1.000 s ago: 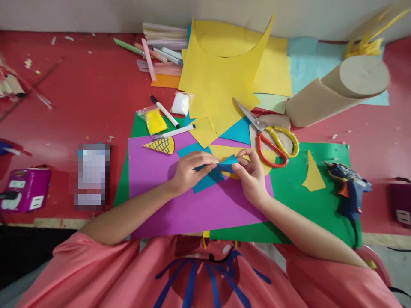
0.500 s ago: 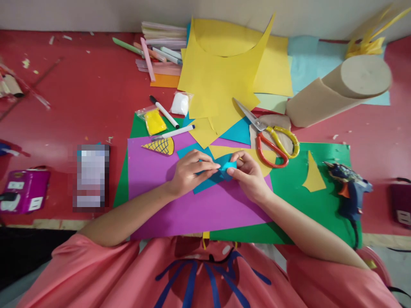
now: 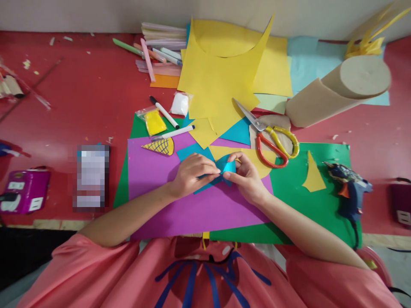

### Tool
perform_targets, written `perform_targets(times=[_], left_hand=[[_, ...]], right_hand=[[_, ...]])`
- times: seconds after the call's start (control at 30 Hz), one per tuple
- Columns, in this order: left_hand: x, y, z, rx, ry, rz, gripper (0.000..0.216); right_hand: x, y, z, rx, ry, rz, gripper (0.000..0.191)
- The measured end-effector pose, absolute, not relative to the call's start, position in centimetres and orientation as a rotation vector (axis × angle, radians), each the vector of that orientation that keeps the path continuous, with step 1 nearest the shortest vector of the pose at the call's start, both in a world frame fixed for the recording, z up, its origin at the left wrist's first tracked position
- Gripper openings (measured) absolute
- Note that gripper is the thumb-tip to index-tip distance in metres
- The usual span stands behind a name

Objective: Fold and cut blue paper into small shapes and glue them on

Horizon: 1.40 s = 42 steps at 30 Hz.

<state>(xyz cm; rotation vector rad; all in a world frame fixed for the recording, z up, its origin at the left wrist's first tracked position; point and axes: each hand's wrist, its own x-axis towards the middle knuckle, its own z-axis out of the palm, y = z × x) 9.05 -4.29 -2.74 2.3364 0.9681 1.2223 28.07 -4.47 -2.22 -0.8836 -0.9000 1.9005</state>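
Observation:
Between my two hands a small piece of blue paper (image 3: 229, 167) is held up, curved and partly hidden by my fingers. My left hand (image 3: 195, 174) pinches its left edge with thumb and fingertips together. On the other side, my right hand (image 3: 245, 176) grips it between thumb and fingers. Beneath lies a flat blue paper sheet (image 3: 189, 150) on a purple sheet (image 3: 154, 192). A yellow cone cutout (image 3: 160, 146) with a dark drawn grid is left of my left hand. Scissors (image 3: 265, 128) with red and yellow handles rest beyond my right hand.
A blue glue gun (image 3: 353, 188) lies at right on the green sheet (image 3: 308, 205), near a yellow scrap (image 3: 313, 175). Markers (image 3: 165, 112), a yellow clay packet (image 3: 154, 122), yellow paper (image 3: 221, 81) and a beige roll (image 3: 337, 94) sit farther back. A phone (image 3: 91, 177) is at left.
The blue piece has turned between my fingers and now shows a larger, curved face. My hands stay in nearly the same place; the surrounding things have not moved.

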Motion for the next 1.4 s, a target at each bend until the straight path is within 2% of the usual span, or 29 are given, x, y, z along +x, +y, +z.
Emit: perform_targets(times=[0.57,1.0,1.4], left_hand=[[8.90,-4.47,-2.19,2.495,0.922,1.212,0.006],[9.25,-4.22,-2.86,2.278,0.911,1.183,0.000],[9.39,-4.42,-2.66,2.293,0.913,1.135,0.004]], right_hand=[[27.91,-4.64,-2.45,-0.885,-0.856,1.946,0.040],[28.09,-4.30,-3.01,-0.841,-0.830,2.038,0.033],[28.24,-4.19,-2.67,-0.833,-0.806,2.119,0.035]])
